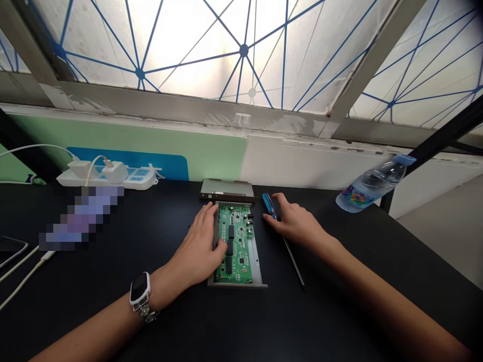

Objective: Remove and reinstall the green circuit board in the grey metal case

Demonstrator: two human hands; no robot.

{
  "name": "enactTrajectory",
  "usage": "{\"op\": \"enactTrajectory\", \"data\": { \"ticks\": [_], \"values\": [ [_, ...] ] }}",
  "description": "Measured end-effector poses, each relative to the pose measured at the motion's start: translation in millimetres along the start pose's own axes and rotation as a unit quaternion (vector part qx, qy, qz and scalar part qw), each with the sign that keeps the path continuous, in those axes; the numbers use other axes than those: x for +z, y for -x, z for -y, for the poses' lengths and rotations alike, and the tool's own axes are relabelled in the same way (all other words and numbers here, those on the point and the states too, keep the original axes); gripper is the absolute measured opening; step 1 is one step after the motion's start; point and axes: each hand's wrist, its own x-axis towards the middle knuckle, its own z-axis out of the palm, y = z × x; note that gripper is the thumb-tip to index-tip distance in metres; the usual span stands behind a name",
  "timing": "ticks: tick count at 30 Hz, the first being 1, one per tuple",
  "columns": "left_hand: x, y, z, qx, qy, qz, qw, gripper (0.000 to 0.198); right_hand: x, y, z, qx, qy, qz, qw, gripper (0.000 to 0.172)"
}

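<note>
An open metal case point(258, 261) lies flat in front of me, with a green circuit board point(243, 234) inside it. My left hand point(202, 246) grips the case's left wall, its fingers along the outside and its thumb over the board's left edge. To the right of the case is a screwdriver point(269, 206) with a blue handle and a long dark shaft slanting toward me. My right hand point(296, 221) has the handle between thumb and index finger. Behind the case, touching or very near it, lies a metal cover point(228, 188) with a dark front edge.
A water bottle point(372, 183) leans at the back right against a black post. At the back left, a white power strip point(145, 178) carries plugs and cables. A blurred-out object point(85, 216) and a phone-like device point(11, 250) lie at the left. A windowed wall borders the black table point(151, 332).
</note>
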Motion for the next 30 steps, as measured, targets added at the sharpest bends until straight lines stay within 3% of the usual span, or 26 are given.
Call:
{"op": "enactTrajectory", "data": {
  "ticks": [2,5,7,8,12,15,18,21,25,28,30],
  "values": [
    [0.6,0,-1,-0.023,-0.002,0.018,1.000,0.078,-6,-3,8,-0.024,0.027,-0.044,0.998,0.056],
    [3.4,-1,1,-0.020,0.000,0.021,1.000,0.080,-12,-19,23,-0.126,-0.002,-0.094,0.988,0.045],
    [6.5,-1,3,-0.003,0.014,0.011,1.000,0.079,-12,-36,34,-0.209,-0.043,-0.069,0.974,0.036],
    [8.2,-2,5,0.004,0.024,0.007,1.000,0.079,-10,-47,40,-0.219,-0.076,-0.051,0.971,0.031],
    [12.4,-1,9,0.007,0.082,-0.008,0.997,0.081,-3,-82,52,-0.214,-0.173,0.059,0.960,0.021],
    [11.4,1,6,0.001,0.112,-0.014,0.994,0.084,-5,-90,52,-0.204,-0.211,0.070,0.953,0.018],
    [8.0,2,0,0.007,0.134,-0.019,0.991,0.085,-15,-77,47,-0.184,-0.234,0.005,0.955,0.021],
    [5.2,3,-6,0.040,0.142,-0.074,0.986,0.085,-28,-51,38,-0.175,-0.263,-0.143,0.938,0.018],
    [5.0,3,-9,0.059,0.171,-0.121,0.976,0.085,-35,-13,20,-0.136,-0.272,-0.272,0.913,0.022],
    [6.0,2,-7,0.063,0.206,-0.131,0.968,0.084,-27,11,7,-0.079,-0.319,-0.309,0.893,0.030],
    [5.8,1,-6,0.052,0.233,-0.135,0.962,0.081,-15,23,4,-0.037,-0.414,-0.263,0.871,0.041]
  ]
}}
